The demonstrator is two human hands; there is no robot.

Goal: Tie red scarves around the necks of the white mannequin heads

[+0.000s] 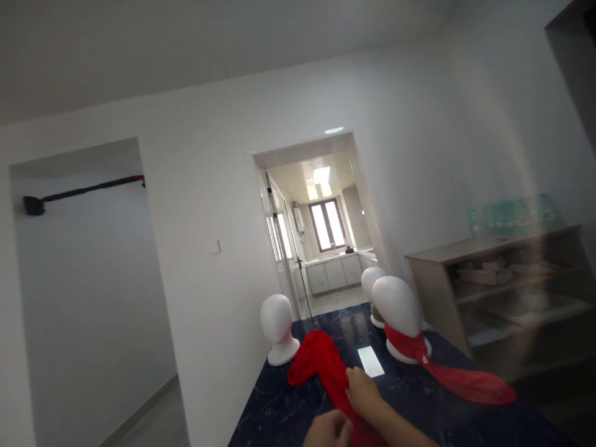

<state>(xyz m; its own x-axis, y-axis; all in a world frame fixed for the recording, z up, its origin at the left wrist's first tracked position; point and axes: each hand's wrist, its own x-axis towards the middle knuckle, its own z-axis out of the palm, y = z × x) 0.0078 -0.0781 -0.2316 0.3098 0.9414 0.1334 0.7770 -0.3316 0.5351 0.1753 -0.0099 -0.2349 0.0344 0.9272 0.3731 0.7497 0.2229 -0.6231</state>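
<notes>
A red scarf (319, 359) lies bunched on the dark marble table (279, 403) and runs down toward me. My right hand (362, 391) is closed on this scarf near its middle. My left hand (329, 429), at the bottom edge, is curled against the same red cloth lower down. A white mannequin head (277, 327) stands bare just behind the scarf. Another white mannequin head (398, 310) to the right wears a second red scarf (459, 380) whose tail trails across the table to the right. A third white head (371, 282) shows partly behind it.
A wooden shelf unit (503, 292) with pale green bottles on top stands at the right. A doorway (321, 230) behind the table leads to a bright kitchen. An open passage (88, 298) lies at the left, beyond the table's edge.
</notes>
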